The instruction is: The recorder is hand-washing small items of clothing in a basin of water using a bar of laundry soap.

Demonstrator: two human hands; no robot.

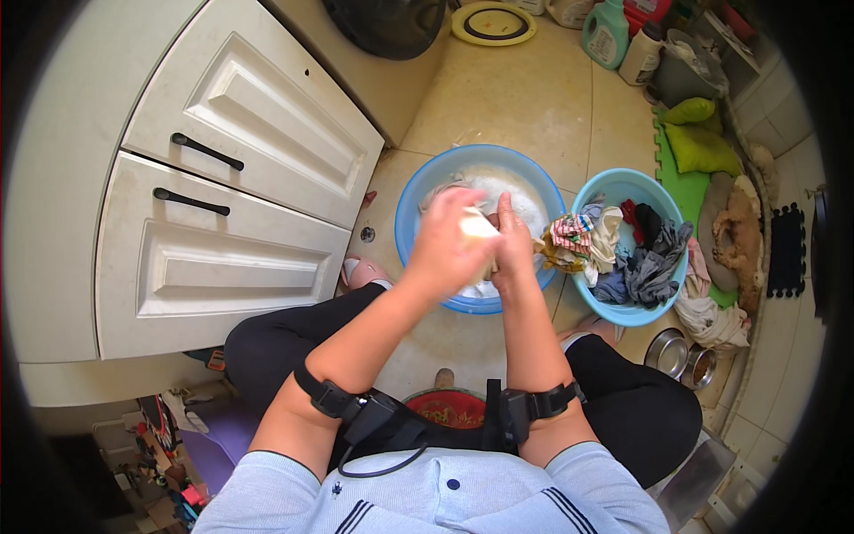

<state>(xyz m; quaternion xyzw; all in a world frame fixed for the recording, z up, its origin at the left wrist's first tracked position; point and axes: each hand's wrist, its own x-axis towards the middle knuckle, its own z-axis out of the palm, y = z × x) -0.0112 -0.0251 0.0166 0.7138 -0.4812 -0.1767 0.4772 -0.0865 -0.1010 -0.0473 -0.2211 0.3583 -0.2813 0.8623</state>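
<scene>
A pale lump [480, 229] above the basin [405, 214], left hand [445, 245] nearer.
That hand seems curled round it; right hand [512, 247] just beside, thumb raised, grip I can't tell.

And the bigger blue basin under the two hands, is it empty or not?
Not empty: white suds show inside the basin. How deep, I cannot tell.

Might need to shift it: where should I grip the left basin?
I'd take the left basin by its far-left rim, from outside: that curve is bare, while the striped cloth covers part of its right rim and the arms cross its near side.
</scene>
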